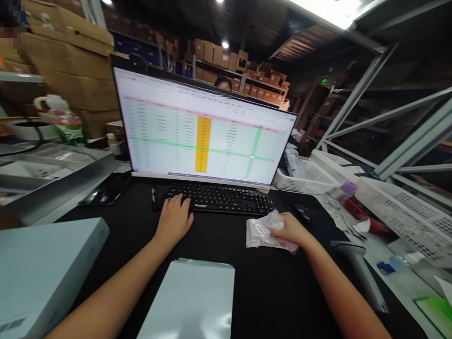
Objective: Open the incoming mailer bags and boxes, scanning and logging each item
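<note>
The left hand (175, 219) rests at the left end of the black keyboard (221, 200). The right hand (291, 229) grips a plastic packet (260, 231) near the keyboard's right end. Behind the keyboard, the monitor (233, 139) displays a spreadsheet (165, 127) with one orange column (203, 141) and crossing green bands (229, 152). A pale blue flat package (192, 299) lies on the counter (268, 294) between the forearms (129, 280). A handheld scanner (367, 277) lies right of the right forearm (337, 289).

Gloomy under the roof (261, 23), but a ceiling light (328, 10) blazes upper right and 3 small lamps (225, 45) glint! Storage racks (243, 83) at the back stand loaded with cardboard boxes (208, 51); grey metal framing (359, 94) slants across the right, a green sign (324, 80) glowing.
</note>
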A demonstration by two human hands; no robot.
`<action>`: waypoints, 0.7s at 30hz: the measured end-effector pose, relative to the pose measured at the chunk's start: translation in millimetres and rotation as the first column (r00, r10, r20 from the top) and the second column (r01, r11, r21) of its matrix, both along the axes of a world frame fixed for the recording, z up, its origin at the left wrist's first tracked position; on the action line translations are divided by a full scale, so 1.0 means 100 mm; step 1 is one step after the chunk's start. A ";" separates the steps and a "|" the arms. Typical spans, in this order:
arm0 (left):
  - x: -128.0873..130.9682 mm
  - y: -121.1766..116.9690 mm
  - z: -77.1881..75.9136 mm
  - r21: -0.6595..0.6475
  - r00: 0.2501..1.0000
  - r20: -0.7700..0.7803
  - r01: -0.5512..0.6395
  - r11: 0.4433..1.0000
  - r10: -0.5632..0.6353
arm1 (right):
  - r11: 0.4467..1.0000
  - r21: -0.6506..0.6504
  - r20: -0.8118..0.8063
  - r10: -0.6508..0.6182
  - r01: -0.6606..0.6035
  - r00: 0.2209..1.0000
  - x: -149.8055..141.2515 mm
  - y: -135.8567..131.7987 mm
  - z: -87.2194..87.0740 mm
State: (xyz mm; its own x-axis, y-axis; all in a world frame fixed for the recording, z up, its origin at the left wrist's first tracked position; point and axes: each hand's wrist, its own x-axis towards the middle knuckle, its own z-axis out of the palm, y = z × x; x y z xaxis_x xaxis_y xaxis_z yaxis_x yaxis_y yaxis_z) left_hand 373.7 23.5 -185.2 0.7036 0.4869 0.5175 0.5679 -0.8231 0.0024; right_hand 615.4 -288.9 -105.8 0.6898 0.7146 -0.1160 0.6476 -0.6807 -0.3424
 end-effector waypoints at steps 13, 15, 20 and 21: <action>0.04 0.23 -0.11 0.095 0.995 -0.095 0.017 0.995 -0.008 | 0.983 -0.143 0.173 -0.085 0.110 0.981 -0.25 0.15 0.08; 0.06 0.32 -0.17 0.096 0.996 -0.085 0.022 0.995 -0.014 | 0.988 -0.116 0.138 -0.081 0.097 0.987 -0.24 0.16 0.13; 0.11 0.42 -0.17 0.008 0.995 -0.080 0.063 0.998 -0.063 | 0.994 0.091 0.016 -0.069 0.068 0.997 0.01 -0.24 0.54; 0.11 0.41 -0.15 -0.020 0.994 -0.079 0.068 0.997 -0.069 | 0.982 0.167 0.023 -0.096 0.091 0.995 0.09 -0.42 0.68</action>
